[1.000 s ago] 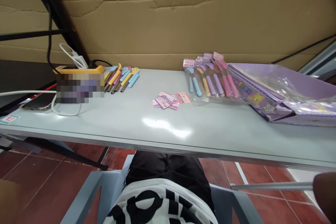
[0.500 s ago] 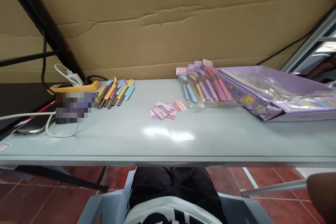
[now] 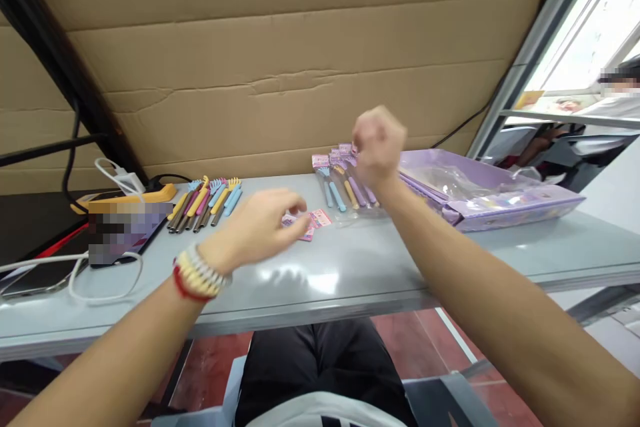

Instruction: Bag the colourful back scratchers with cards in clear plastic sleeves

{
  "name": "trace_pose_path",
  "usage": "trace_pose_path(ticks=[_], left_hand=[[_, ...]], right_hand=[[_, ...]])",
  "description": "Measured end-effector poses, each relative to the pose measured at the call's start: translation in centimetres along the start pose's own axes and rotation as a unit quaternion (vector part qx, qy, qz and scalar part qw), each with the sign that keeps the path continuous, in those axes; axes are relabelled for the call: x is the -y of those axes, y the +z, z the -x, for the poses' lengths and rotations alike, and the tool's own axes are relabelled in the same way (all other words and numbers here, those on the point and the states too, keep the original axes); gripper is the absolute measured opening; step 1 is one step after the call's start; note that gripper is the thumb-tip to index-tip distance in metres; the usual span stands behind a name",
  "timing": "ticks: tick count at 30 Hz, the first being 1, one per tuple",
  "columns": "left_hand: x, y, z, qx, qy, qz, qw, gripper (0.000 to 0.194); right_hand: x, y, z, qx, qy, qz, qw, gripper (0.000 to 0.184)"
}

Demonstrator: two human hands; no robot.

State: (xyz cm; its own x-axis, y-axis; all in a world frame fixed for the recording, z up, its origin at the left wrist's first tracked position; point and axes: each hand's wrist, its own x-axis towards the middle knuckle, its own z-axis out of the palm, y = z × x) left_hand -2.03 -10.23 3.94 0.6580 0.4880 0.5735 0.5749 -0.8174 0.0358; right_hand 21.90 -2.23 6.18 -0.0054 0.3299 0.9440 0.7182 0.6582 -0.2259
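My left hand point(image 3: 267, 227), with a red cord and beaded bracelets at the wrist, hovers over a small pile of printed cards point(image 3: 306, 235). Its fingers are loosely bent, thumb apart, with nothing seen in them. My right hand point(image 3: 380, 143) is closed in a fist, blurred, in front of the bagged back scratchers point(image 3: 353, 188); whatever it may hold is hidden. Those visible in clear bags are blue, yellow and purple, topped by printed cards. To the left lie several loose back scratchers point(image 3: 204, 203) with claw heads and metal shafts.
An open purple box point(image 3: 520, 203) with clear plastic inside stands at the right. At the left are a yellow power strip point(image 3: 160, 193), a white cable point(image 3: 133, 280) and a phone point(image 3: 40, 280). Cardboard point(image 3: 280, 47) walls the back of the table point(image 3: 350, 280). Another person point(image 3: 617, 100) sits far right.
Both my hands have come into view over the table, the left by the cards and the right by the bagged back scratchers. The camera has tilted and shifted.
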Motion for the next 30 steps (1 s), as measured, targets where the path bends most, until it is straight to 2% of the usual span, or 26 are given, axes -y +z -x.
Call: trace_pose_path(ticks=[2,3,5,8,12,14,21,26,30], left_hand=[[2.0,0.9,-2.8,0.074,-0.059,0.013,0.995,0.021],[3.1,1.6,-4.0,0.111,-0.092,0.016,0.989,0.022],[5.0,3.2,-5.6,0.147,-0.131,0.027,0.980,0.024],[6.9,5.7,-5.9,0.134,-0.140,0.013,0.981,0.026],[7.3,7.8,-4.7,0.117,-0.120,0.003,0.986,0.030],[7.4,8.0,-4.1,0.126,-0.120,0.011,0.985,0.029],[8.5,7.7,-3.5,0.196,-0.171,0.001,0.965,0.027],[9.0,7.7,-3.4,0.219,-0.180,0.010,0.959,0.035],[8.9,7.5,-3.5,0.228,-0.182,0.002,0.957,0.041]], right_hand=[[-0.4,1.9,1.1,-0.006,0.001,-0.016,1.000,0.036],[-0.6,2.9,2.0,0.022,0.002,-0.022,1.000,0.034],[-0.9,4.5,4.0,0.123,0.010,-0.020,0.992,0.029],[-1.0,5.5,6.0,0.234,0.065,-0.002,0.970,0.021],[-1.1,5.0,6.3,0.330,0.141,0.012,0.933,0.019],[-1.2,4.5,6.0,0.345,0.158,0.015,0.925,0.019],[-1.3,4.0,5.5,0.340,0.170,0.016,0.925,0.019],[-0.9,4.3,5.8,0.394,0.150,0.027,0.907,0.018],[-0.2,4.1,5.6,0.457,0.160,0.018,0.875,0.013]])
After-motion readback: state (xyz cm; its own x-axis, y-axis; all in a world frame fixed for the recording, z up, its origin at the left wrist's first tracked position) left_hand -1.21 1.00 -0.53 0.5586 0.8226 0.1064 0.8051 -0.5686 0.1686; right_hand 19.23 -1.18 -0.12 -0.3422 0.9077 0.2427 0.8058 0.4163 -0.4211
